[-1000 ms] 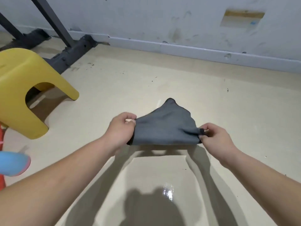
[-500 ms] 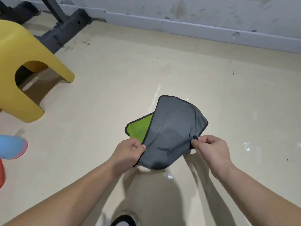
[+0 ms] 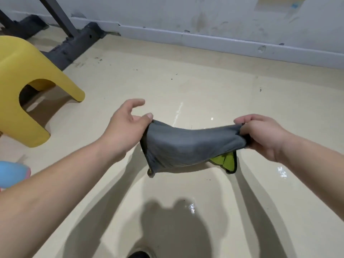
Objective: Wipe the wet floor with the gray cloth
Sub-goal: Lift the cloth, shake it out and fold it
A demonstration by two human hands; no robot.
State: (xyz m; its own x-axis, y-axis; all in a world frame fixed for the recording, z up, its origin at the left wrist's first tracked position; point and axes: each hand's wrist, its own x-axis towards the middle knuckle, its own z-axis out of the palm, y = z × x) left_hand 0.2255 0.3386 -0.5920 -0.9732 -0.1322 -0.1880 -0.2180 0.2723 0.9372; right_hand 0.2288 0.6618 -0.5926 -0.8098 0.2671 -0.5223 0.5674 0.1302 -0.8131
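Both hands are raised off the floor, and the gray cloth (image 3: 186,144), soft fabric with black piping and a lime-green reverse, is slung between them in the air above the glossy beige floor (image 3: 186,81), sagging in the middle. The right hand (image 3: 266,135) has a tight grip, fingers bunched round one gathered end. The left hand (image 3: 126,125) is looser: its thumb pins the other end while the upper fingers splay free. What the lower fingers do behind the fabric, I cannot tell.

This reads as the get-ready step, spreading or refolding the cloth, with no wiping contact yet. Wet shine (image 3: 191,208) glints on the floor close in, with more beyond the cloth and off to the right. The next move, I'd say, calls for lowering the cloth flat onto one of those glints, pressing a palm on top and sweeping.

A yellow plastic stool (image 3: 22,94) stands well off to the left, beside a dark metal frame foot (image 3: 74,45) near the wall (image 3: 186,13).
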